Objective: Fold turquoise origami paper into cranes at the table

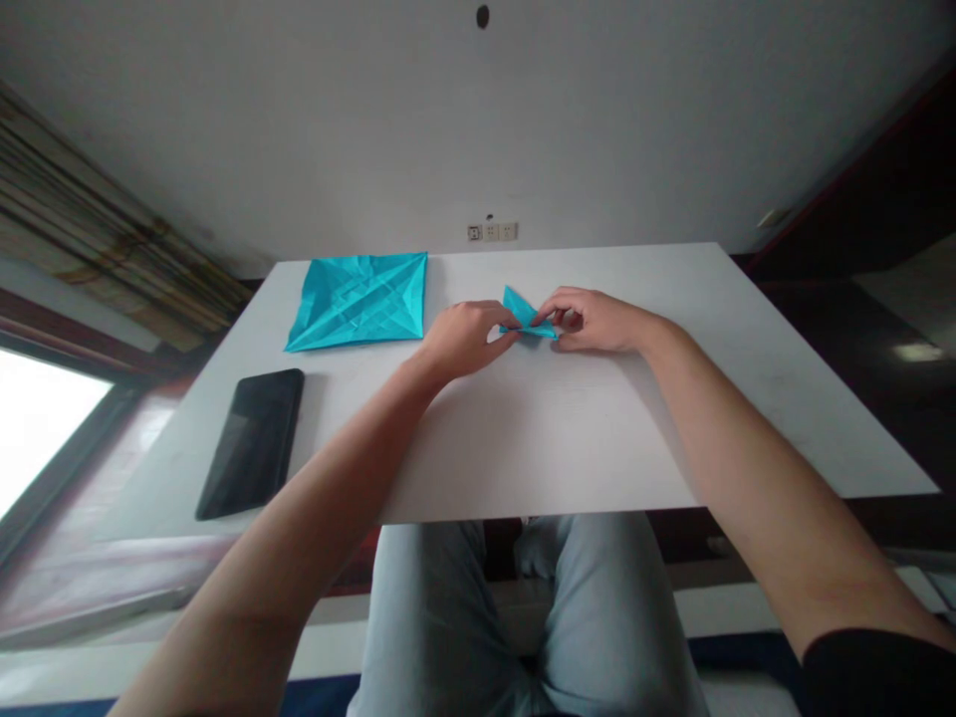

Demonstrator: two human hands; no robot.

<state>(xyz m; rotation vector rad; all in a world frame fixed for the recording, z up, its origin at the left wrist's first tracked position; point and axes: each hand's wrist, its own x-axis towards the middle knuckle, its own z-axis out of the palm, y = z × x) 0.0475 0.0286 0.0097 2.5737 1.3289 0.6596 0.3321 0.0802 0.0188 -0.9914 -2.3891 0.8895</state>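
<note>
A small folded piece of turquoise paper [525,313] lies on the white table [568,428], pointed end up. My left hand [464,339] pinches its left corner with thumb and fingers closed. My right hand [596,321] grips its right side, fingers curled over the fold. Both hands rest on the tabletop near the far middle.
A larger creased turquoise sheet [359,300] lies flat at the far left of the table. A black phone [253,441] lies face up near the left edge. Wall sockets [491,232] sit behind the table. My knees in light jeans [523,617] are under the front edge.
</note>
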